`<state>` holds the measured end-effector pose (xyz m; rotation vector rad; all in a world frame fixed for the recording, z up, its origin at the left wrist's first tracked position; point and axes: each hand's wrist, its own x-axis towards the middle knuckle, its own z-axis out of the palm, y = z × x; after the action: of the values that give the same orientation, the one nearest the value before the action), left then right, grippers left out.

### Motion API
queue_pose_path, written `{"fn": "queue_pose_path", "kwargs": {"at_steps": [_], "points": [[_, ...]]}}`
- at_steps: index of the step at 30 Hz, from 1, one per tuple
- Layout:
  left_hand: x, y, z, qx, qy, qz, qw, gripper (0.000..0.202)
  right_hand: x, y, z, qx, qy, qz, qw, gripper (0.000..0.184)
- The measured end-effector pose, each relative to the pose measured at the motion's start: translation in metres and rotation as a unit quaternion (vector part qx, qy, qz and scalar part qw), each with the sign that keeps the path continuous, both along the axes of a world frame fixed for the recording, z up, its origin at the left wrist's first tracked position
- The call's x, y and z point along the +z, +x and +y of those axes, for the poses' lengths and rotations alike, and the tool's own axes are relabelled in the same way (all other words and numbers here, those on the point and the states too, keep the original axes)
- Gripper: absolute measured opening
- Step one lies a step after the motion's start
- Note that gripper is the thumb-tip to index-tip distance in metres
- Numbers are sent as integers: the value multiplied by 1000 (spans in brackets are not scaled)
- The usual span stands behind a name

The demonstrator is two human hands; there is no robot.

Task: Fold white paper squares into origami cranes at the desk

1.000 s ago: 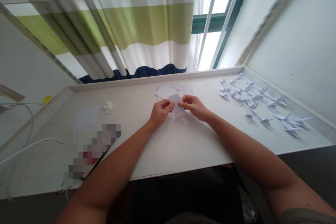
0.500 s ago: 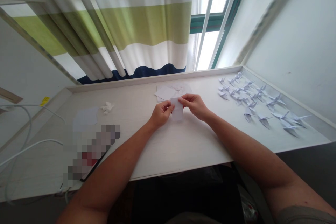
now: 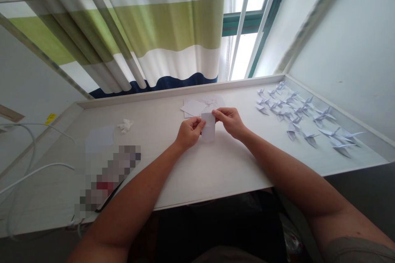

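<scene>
A small white folded paper rectangle point(image 3: 208, 128) stands upright just above the pale desk point(image 3: 216, 172). My left hand point(image 3: 188, 131) pinches its left edge with thumb and forefinger. My right hand point(image 3: 230, 121) pinches its upper right corner. Both hands are closed on the paper at the middle of the desk. Just behind them lies a small stack of white paper sheets point(image 3: 197, 106), flat on the desk.
Several folded paper cranes point(image 3: 296, 115) cover the right side of the desk. A crumpled white scrap point(image 3: 125, 125) and a pale sheet point(image 3: 100, 139) lie at the left, with white cables point(image 3: 27, 172) further left. Striped curtains point(image 3: 148, 33) and a window point(image 3: 247, 24) stand behind.
The paper has turned from tilted to upright between my fingers. Both hands stay in place, the right one gripping a little higher.
</scene>
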<state>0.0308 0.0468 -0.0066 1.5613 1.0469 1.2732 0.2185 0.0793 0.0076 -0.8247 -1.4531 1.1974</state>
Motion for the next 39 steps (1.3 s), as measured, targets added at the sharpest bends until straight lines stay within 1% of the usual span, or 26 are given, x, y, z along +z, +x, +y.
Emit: {"fn": "queue_pose_path", "kwargs": {"at_steps": [1,3,5,7,11,13,16,21,25,28,32,36,39], "points": [[0,0,-1,2,0,-2,1000,35,0,0,0,1,1,2,1000,57],[1,1,-1,19,3,-7,1000,35,-1,-1,0,23,-9,0,1000,59],[2,0,-1,42,6,-14,999,35,-3,-1,0,52,-14,-24,998,62],[2,-1,0,58,8,-19,998,36,-6,-1,1,64,0,-61,996,64],[3,-1,0,63,13,-22,998,36,-9,-1,2,40,44,-107,992,65],[2,-1,1,70,14,-26,997,36,-9,-2,2,38,38,-106,993,66],[2,-3,2,82,16,-30,996,35,-8,-4,0,57,27,-109,992,66],[2,-5,5,77,17,-38,996,35,-6,-4,-2,41,61,-151,986,57],[3,-4,5,86,19,-50,995,36,-7,-4,-1,59,49,-149,986,54],[3,-5,6,92,20,-53,994,37,-7,-5,-2,64,53,-166,983,53],[3,-4,8,82,10,-73,994,44,-6,-5,-3,48,62,-162,984,53],[0,-1,8,36,-25,-87,995,55,-6,-4,-2,27,56,-148,987,54],[-2,-1,8,20,-33,-75,996,55,-9,-5,-1,30,39,-130,990,56]]}}
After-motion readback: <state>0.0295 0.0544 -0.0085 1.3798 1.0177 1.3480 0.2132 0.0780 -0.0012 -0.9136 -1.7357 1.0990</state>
